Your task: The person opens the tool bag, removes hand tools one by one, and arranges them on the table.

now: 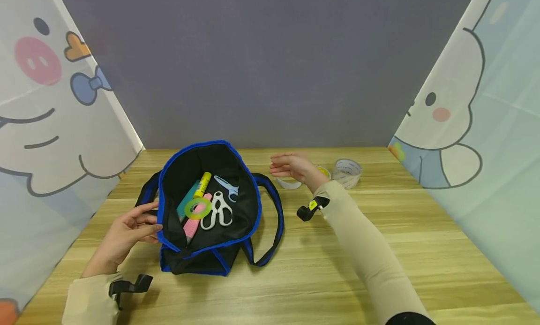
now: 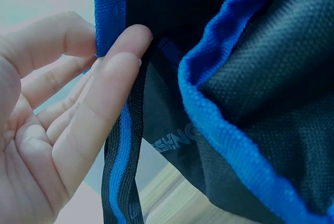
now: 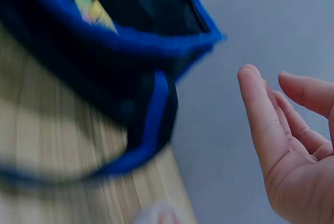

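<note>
A black bag with blue trim (image 1: 258, 212) stands with its mouth wide toward the head camera. My left hand (image 1: 124, 233) grips its left rim, thumb and fingers on either side of the blue edging (image 2: 110, 15). Inside lie a yellow glue stick (image 1: 203, 184), a green tape roll (image 1: 188, 209), a pink cutter knife (image 1: 191, 229), a flat teal item (image 1: 185, 203), white-handled scissors (image 1: 219, 205) and a light blue scissor-like tool (image 1: 229, 188). To the right of the bag my right hand (image 1: 295, 168) hovers with nothing in it, fingers extended.
Near the right hand sit a white tape roll (image 1: 291, 185), a yellow-cored roll (image 1: 324, 170) partly behind the wrist, and wide clear tape (image 1: 348, 177). A bag strap (image 1: 280, 222) loops out over the wooden table (image 1: 320, 278). A grey panel (image 1: 270, 71) stands behind.
</note>
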Motion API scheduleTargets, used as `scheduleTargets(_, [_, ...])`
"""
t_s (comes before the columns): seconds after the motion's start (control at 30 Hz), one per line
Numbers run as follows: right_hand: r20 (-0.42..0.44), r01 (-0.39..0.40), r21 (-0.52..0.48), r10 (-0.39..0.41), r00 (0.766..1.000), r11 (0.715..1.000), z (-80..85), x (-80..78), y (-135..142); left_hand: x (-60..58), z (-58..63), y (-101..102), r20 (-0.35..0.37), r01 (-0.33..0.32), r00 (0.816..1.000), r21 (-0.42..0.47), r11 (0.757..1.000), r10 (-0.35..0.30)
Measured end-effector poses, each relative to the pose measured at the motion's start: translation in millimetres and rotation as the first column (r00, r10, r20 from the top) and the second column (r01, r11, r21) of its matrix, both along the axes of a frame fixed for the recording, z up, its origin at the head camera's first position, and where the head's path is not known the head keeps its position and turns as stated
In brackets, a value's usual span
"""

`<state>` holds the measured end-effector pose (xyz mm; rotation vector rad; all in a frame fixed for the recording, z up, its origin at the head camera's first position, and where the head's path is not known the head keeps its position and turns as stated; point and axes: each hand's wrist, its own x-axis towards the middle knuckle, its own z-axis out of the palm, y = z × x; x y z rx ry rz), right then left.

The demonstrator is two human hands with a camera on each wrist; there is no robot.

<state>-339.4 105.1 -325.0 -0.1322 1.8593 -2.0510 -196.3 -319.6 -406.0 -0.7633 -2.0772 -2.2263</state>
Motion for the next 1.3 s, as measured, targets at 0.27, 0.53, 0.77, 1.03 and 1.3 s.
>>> scheduleTargets(0.27, [0.003, -0.060, -0.108, 0.061, 0.998, 0.992, 3.0, -0.2, -58, 0.3, 0.6, -1, 0.002, -0.041, 0.999, -0.054, 0.998, 0.041])
scheduleTargets(0.53, [0.009, -0.101, -0.169, 0.104, 0.995, 0.980, -0.2, -1.4, -102, -0.9, 1.6, -1, 0.002, -0.043, 0.999, -0.059, 0.997, 0.043])
scheduleTargets(0.77, [0.010, -0.166, -0.121, 0.169, 0.986, 0.979, -18.7, 0.4, -132, 4.1, -2.5, -1, 0.008, -0.039, 0.999, -0.048, 0.998, 0.040])
scheduleTargets(1.03, [-0.065, -0.104, 0.066, 0.108, 0.992, 0.992, -35.2, -0.5, -144, 6.1, -2.9, -2, 0.014, -0.062, 0.998, -0.056, 0.997, 0.062])
scheduleTargets(1.3, [-0.051, -0.098, 0.262, 0.115, 0.992, 0.960, -51.8, -6.4, -140, 6.6, -3.0, 0, 0.019, -0.059, 0.998, -0.049, 0.997, 0.059])
